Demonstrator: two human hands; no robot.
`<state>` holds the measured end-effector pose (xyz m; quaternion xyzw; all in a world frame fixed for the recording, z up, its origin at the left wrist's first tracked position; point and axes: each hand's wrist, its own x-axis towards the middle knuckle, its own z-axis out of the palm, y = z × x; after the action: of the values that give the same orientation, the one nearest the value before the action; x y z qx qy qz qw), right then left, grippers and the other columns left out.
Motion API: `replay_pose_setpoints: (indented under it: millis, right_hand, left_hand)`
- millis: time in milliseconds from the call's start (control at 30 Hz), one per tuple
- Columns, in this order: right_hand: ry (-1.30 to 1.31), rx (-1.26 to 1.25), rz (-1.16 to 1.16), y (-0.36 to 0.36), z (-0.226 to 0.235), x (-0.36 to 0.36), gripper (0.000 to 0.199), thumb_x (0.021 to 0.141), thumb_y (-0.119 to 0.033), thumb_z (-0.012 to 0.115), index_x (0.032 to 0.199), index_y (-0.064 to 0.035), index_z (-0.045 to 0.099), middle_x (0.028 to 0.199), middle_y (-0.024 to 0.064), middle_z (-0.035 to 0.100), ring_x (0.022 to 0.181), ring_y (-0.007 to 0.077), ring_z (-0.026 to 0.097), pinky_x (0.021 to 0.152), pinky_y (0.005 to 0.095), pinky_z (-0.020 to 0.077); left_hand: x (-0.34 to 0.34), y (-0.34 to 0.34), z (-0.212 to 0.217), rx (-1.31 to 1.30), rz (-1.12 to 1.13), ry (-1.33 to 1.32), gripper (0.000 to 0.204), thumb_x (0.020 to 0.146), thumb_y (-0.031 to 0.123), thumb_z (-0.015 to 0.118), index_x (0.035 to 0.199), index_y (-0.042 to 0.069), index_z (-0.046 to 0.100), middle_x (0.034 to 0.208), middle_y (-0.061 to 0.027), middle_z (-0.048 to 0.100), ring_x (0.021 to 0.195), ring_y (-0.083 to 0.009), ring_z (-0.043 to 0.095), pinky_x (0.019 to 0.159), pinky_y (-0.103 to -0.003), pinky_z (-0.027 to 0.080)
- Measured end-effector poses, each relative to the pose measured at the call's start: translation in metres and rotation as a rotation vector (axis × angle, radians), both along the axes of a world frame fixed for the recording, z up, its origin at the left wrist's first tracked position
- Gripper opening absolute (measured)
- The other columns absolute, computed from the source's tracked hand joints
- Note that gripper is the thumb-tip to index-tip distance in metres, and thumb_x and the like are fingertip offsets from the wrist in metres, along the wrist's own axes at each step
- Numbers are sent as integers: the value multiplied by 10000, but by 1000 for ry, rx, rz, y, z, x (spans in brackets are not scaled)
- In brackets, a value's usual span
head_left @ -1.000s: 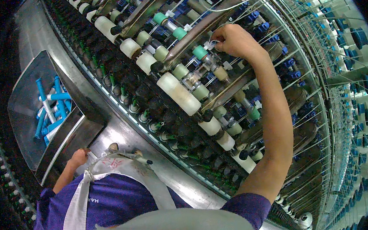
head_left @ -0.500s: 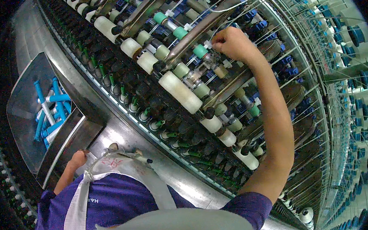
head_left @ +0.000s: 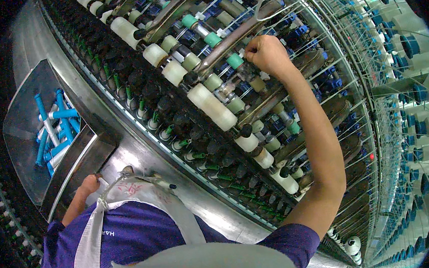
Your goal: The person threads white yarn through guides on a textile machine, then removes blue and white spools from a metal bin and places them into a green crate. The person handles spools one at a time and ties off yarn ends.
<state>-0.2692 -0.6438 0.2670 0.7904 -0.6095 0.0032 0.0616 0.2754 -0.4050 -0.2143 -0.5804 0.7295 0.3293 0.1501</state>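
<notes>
My right hand point(head_left: 269, 56) reaches over the spinning machine, fingers pinched together beside a teal roller point(head_left: 234, 60). Whatever is between those fingertips is too small or too hidden to name. Below them sit a dark metal holder and a tan roller point(head_left: 257, 84). A long pale roller point(head_left: 211, 106) lies on the near side. Low on the left, my left hand point(head_left: 91, 183) is closed beside the near corner of a metal bin point(head_left: 76, 165). A small pale piece shows at its fingers, but I cannot tell what it is.
Blue and white bobbin tubes point(head_left: 55, 126) lie in the bin. A row of dark spindles with green parts point(head_left: 155, 121) runs along the machine's near side. Brownish bars point(head_left: 230, 41) cross the rollers. Rods and blue-ended spools point(head_left: 411, 45) rise at the right.
My right hand has shifted slightly left, its fingers drawn in closer to the teal roller. My left hand stays by the bin. The whole view has moved a little.
</notes>
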Motion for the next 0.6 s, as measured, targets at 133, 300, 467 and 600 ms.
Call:
replay_pose_setpoints:
  millis: [133,300,467,600]
  right_hand:
    - [30,-1,26,0,0,-1,177,678,-157,679,813,-48,710,783,158,669,730,305,652,675,384,517]
    - [-40,5,31,-3,1,-2,163,672,-142,659,793,-41,701,763,157,665,706,295,648,671,377,517]
    - [-94,45,64,-5,2,-4,167,673,-132,643,784,-11,671,731,155,648,669,282,632,655,363,505]
    - [-137,-1,121,-5,5,-11,172,685,-126,625,788,12,635,681,146,607,636,240,610,633,350,489]
  left_hand:
    - [8,1,-5,-70,-7,83,346,743,110,563,1081,112,640,974,-228,637,919,-368,619,808,-451,498]
    - [13,2,-6,-60,21,102,369,733,99,573,1095,116,642,993,-217,640,945,-364,617,835,-434,497]
    - [14,1,-3,-13,45,37,369,730,82,571,1090,108,647,1015,-221,637,976,-361,607,855,-428,491]
    - [14,3,-5,-7,15,20,371,729,76,572,1092,98,648,1027,-225,631,977,-364,605,850,-431,490]
